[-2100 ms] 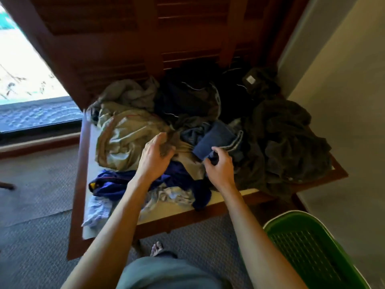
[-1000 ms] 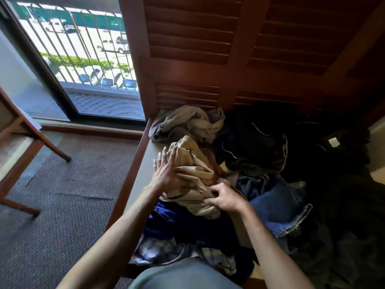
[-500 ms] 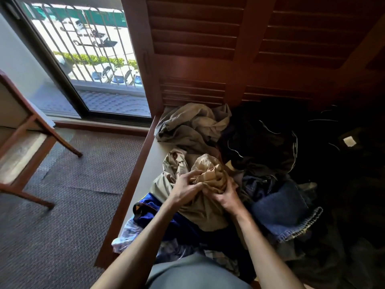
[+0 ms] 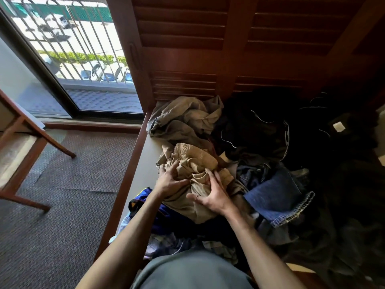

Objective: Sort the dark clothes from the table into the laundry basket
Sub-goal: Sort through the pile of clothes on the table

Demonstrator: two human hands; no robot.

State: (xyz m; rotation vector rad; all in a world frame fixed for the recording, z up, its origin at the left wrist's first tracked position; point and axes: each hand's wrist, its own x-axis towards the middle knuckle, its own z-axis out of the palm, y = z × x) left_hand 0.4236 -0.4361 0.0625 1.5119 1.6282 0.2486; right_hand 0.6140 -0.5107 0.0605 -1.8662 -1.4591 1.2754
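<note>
Both hands were on the tan garment (image 4: 195, 163), a bunched heap near the table's (image 4: 143, 163) left edge. The left hand (image 4: 169, 180) lay on the garment's left side, fingers spread and bent at the tips, digging into the folds. The right hand (image 4: 214, 195) sat on its near right side, fingers spread and curled, the thumb stretched out leftward across the cloth; it clutched a fold rather than lying flat.

Behind the tan garment, against the louvred door (image 4: 208, 49), lay an olive garment (image 4: 183, 119). To the tan garment's right lay jeans (image 4: 275, 192) with a frayed hem, touching it. Behind the jeans and further right spread the dark clothes (image 4: 260, 130), a black heap with thin white cords, reaching the table's far right, where shadow hid their outlines. Just nearer than the tan garment, partly under it, lay a blue garment (image 4: 154, 211), and nearer still a pale checked cloth (image 4: 162, 243).

Left of the table was carpet (image 4: 62, 195), a wooden chair (image 4: 18, 147), and a barred window (image 4: 73, 49). No basket was in view.
</note>
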